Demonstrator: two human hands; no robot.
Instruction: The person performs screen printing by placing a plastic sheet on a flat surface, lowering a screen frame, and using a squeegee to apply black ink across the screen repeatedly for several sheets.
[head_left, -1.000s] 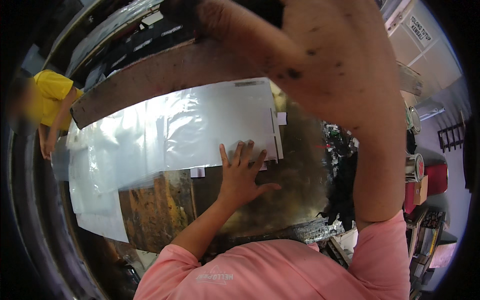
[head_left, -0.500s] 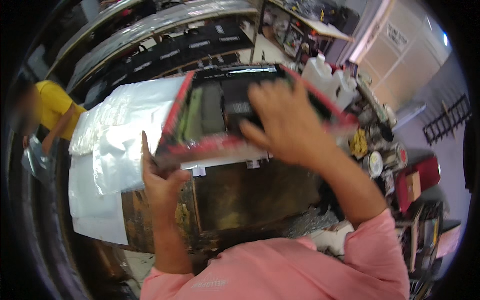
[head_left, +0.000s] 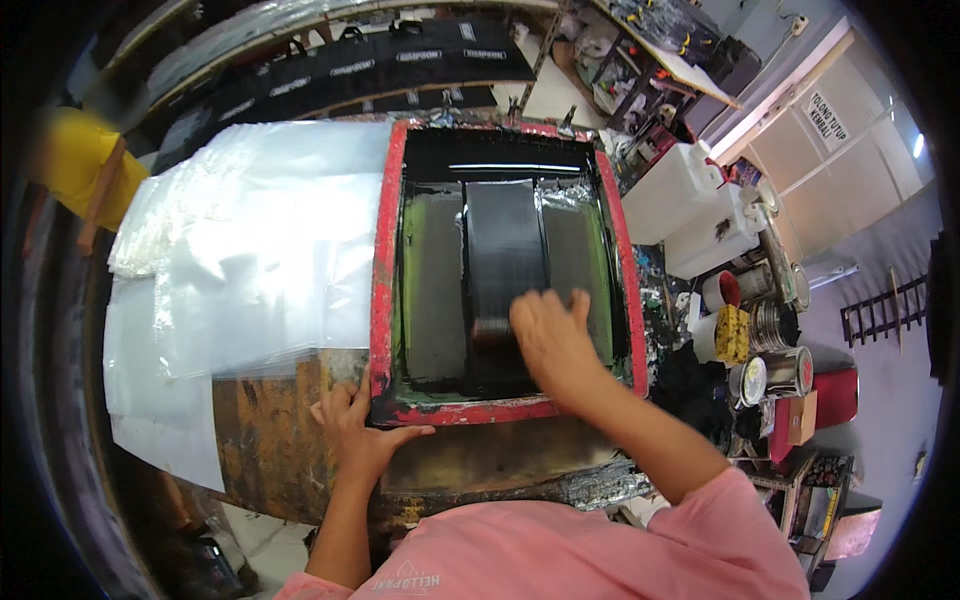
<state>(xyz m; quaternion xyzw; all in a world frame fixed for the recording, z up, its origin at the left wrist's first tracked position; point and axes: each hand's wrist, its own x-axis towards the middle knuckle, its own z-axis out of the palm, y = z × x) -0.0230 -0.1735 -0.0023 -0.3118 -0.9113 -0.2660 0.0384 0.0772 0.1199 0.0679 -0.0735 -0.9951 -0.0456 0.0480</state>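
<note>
While right hand (head_left: 548,340) grasps squeegee (head_left: 490,336) over nearer half of inked mesh (head_left: 435,300), we see left hand (head_left: 358,435) unclenched, thumb spread, at near-left corner of red screen-printing frame (head_left: 383,290). Frame: toward table's (head_left: 270,430) far edge, right of clear plastic sheets (head_left: 250,240). We judge squeegee light, stiff-handled, slippery where inked, best held along upper edge; mesh delicate, so we would grip frame's rim.

White jugs (head_left: 668,198) (metal cans (head_left: 792,371) nearby).
</note>
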